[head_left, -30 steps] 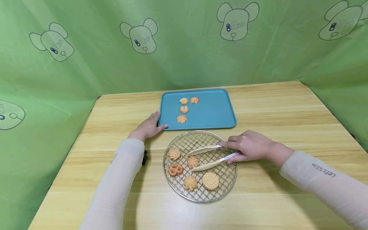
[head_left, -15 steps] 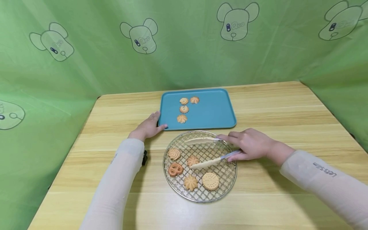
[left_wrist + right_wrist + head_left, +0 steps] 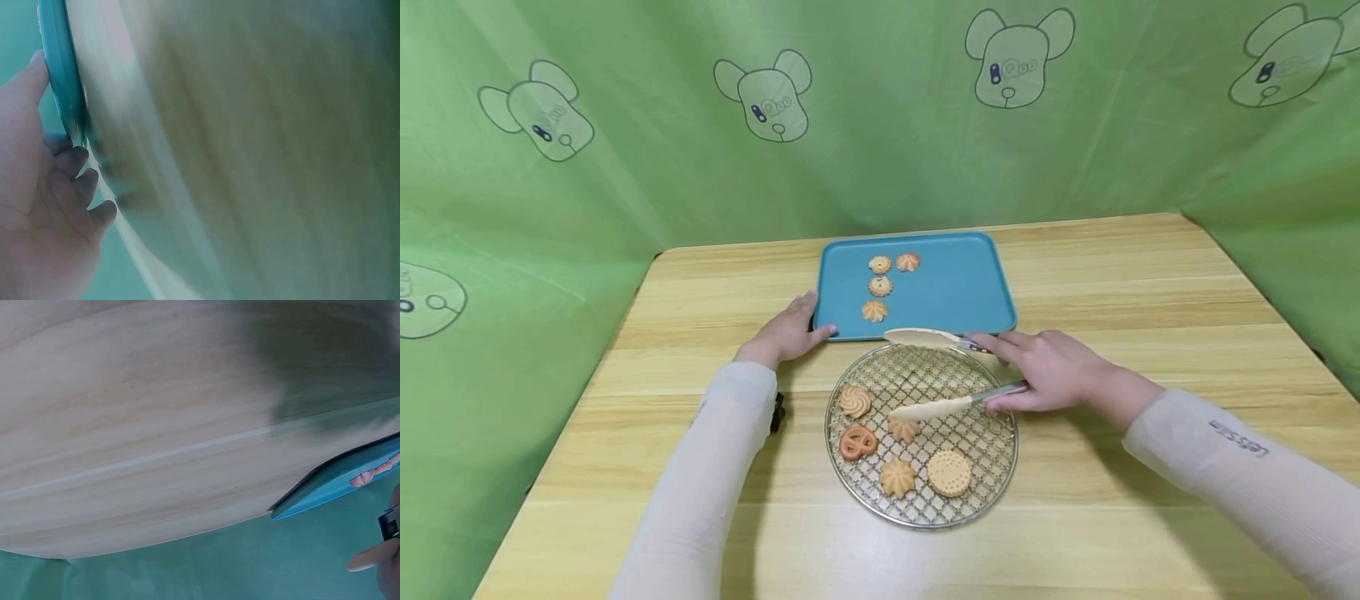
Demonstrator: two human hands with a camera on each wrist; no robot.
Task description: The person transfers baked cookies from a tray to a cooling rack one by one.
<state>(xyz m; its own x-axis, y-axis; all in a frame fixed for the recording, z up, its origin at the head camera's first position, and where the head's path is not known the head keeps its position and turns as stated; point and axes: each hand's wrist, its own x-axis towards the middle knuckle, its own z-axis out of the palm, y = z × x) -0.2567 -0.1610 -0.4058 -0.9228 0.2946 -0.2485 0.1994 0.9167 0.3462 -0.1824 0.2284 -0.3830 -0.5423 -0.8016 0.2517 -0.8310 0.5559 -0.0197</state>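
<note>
My right hand (image 3: 1051, 371) holds a pair of tongs (image 3: 934, 408) with cream tips, their arms spread wide with no cookie between them. The near tip hangs over a flower-shaped cookie (image 3: 903, 429) and partly hides it; the far tip is by the tray's front rim. Around that cookie on the round wire rack (image 3: 992, 450) lie a swirl cookie (image 3: 854, 402), a pretzel cookie (image 3: 857, 442), a star-shaped cookie (image 3: 897, 477) and a round dotted cookie (image 3: 950, 472). My left hand (image 3: 786, 333) grips the blue tray (image 3: 955, 287) at its front left corner, thumb on the rim (image 3: 62, 69).
Several small cookies (image 3: 881, 286) lie on the tray's left half. Rack and tray stand close together on a wooden table (image 3: 1150, 333). A green curtain (image 3: 887, 167) with mouse-head drawings hangs behind the table and at both sides.
My right hand has lifted the tongs slightly and shifted them away from me, and their arms have spread wider. The flower-shaped cookie stays on the rack. My left hand has not moved.
</note>
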